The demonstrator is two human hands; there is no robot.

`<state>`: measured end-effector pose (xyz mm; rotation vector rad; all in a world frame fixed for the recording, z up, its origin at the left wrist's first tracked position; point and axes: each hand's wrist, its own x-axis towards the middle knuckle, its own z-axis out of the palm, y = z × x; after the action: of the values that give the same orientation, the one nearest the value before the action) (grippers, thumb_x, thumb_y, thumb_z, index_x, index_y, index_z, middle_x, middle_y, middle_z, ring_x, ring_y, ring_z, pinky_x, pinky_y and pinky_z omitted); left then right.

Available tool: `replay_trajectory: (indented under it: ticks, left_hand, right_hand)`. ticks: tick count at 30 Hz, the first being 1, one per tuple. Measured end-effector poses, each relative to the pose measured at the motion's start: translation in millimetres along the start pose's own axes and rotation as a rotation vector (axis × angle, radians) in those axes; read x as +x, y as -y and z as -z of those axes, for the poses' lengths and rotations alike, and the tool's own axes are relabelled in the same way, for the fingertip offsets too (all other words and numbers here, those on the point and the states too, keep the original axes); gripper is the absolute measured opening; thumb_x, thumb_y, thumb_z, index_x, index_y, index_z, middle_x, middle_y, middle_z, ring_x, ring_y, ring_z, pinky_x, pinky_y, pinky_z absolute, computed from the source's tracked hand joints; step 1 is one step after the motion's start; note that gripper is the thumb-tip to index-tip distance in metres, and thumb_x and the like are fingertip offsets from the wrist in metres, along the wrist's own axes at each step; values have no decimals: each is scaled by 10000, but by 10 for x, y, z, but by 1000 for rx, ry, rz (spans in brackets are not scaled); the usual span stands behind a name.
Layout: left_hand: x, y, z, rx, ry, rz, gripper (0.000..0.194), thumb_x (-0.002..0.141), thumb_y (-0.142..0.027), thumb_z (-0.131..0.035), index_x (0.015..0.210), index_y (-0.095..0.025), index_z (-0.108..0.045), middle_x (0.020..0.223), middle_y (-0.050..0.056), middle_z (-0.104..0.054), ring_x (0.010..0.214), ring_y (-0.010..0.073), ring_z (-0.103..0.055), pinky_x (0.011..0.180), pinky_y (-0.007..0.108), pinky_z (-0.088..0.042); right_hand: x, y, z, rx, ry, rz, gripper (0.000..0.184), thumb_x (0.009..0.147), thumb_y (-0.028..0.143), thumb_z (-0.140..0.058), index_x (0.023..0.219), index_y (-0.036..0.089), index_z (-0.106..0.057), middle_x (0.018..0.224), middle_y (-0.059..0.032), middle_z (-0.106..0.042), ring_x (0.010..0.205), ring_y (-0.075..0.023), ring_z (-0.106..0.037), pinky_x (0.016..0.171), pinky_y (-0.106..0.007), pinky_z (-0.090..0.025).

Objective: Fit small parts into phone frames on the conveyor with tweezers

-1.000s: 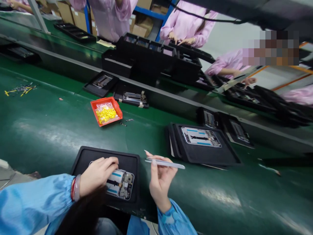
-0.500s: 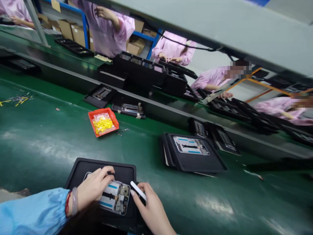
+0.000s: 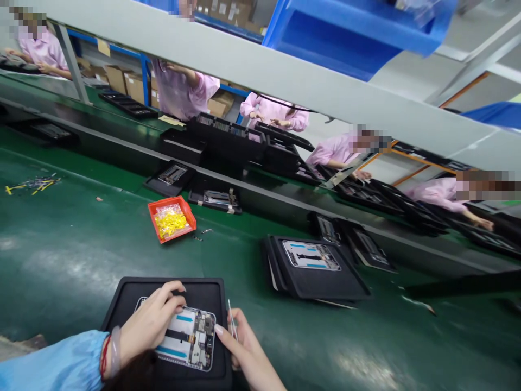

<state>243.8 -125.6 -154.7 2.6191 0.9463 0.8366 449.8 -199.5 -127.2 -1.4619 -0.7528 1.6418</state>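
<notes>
An opened phone (image 3: 200,338) with its circuit board and blue strips bare lies on a black tray (image 3: 203,290) at the table's near edge. Across its left part is my left hand (image 3: 152,320), fingers bent over the upper edge and pressing on it. Its palm hides the phone's left end. At the phone's right end, my right hand (image 3: 248,345) grips a slim white stick (image 3: 232,320), held upright and seen nearly edge-on. My right thumb tip touches or hovers at the phone's rim; I cannot tell which.
A red bin (image 3: 173,237) of yellow pieces stands ahead. Stacked black trays (image 3: 325,285) with another opened phone (image 3: 311,255) are at right. Yellow and dark scraps (image 3: 35,184) lie far left. Beyond a raised ledge, co-workers in pink (image 3: 271,113) handle trays. A grey beam (image 3: 244,60) crosses overhead.
The view has tilted up, so things sit lower and a blue bin shows above. The white stick has turned from its broad face to its edge. My left hand stays on the phone.
</notes>
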Motion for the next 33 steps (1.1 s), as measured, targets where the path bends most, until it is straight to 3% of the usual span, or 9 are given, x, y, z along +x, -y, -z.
replay_trajectory:
  ticks: [5, 11, 17, 22, 24, 26, 29, 31, 33]
  left_hand:
    - [118, 0, 61, 6, 19, -24, 283, 833, -28, -314, 886, -165, -556, 1061, 93, -571, 711, 127, -603, 686, 237, -539]
    - [455, -29, 203, 55, 63, -81, 338, 700, 42, -369, 892, -168, -551, 1061, 75, -560, 757, 148, -600, 690, 249, -509]
    - [863, 19, 275, 84, 93, -146, 262, 773, 17, -422, 884, -169, -569, 1052, 64, -548, 750, 150, -597, 694, 268, -497]
    - [1390, 17, 370, 154, 161, -149, 166, 824, -37, -486, 908, -147, -577, 1144, 96, -524, 795, 183, -630, 706, 298, -520]
    - [1704, 47, 481, 146, 157, -88, 146, 843, -116, -548, 988, -120, -565, 1301, 153, -433, 840, 216, -647, 769, 352, -527]
    - [2052, 146, 615, 101, 106, 10, 407, 833, -221, -626, 1182, -75, -477, 1399, 208, -316, 939, 260, -638, 880, 397, -496]
    - [2510, 440, 730, 71, 7, 362, 405, 959, -239, -454, 1320, -81, -359, 1370, 172, -361, 1109, 206, -564, 983, 311, -428]
    - [2692, 681, 670, 90, 41, 515, 334, 985, -195, -382, 1285, -50, -406, 1312, 196, -426, 1098, 219, -565, 974, 361, -434]
    - [2766, 887, 499, 86, 144, 602, 288, 950, -238, -504, 1196, -89, -510, 1206, 148, -534, 1029, 237, -590, 894, 413, -488]
  right_hand:
    - [-23, 65, 30, 27, 1, -2, 600, 612, 686, -717, 771, 243, -345, 479, 149, -325, 368, -20, -118, 373, -156, -96]
    - [-85, 255, 42, 80, -122, 32, 614, 575, 665, -761, 802, 224, -400, 514, 147, -291, 411, -15, -90, 404, -146, -89]
    - [-36, 418, 127, 110, -213, 36, 648, 516, 638, -808, 804, 230, -395, 484, 157, -289, 385, -12, -115, 394, -141, -96]
    - [48, 752, 161, 182, -333, 68, 659, 398, 553, -870, 794, 222, -461, 442, 164, -278, 345, -12, -160, 357, -139, -112]
    - [111, 932, 252, 217, -388, 91, 640, 375, 502, -890, 761, 217, -467, 427, 163, -296, 330, -11, -173, 336, -141, -121]
    - [207, 1108, 442, 237, -417, 127, 565, 447, 475, -879, 702, 216, -446, 401, 158, -298, 308, -17, -176, 309, -151, -139]
    - [401, 1354, 863, 253, -439, 226, 482, 636, 442, -810, 622, 233, -376, 372, 155, -232, 281, -38, -196, 278, -175, -195]
    - [546, 1505, 1149, 288, -519, 274, 482, 719, 397, -771, 602, 238, -332, 384, 147, -238, 283, -44, -221, 275, -178, -234]
    - [696, 1634, 1383, 339, -659, 272, 502, 783, 356, -731, 588, 238, -285, 395, 146, -217, 286, -42, -223, 276, -170, -249]
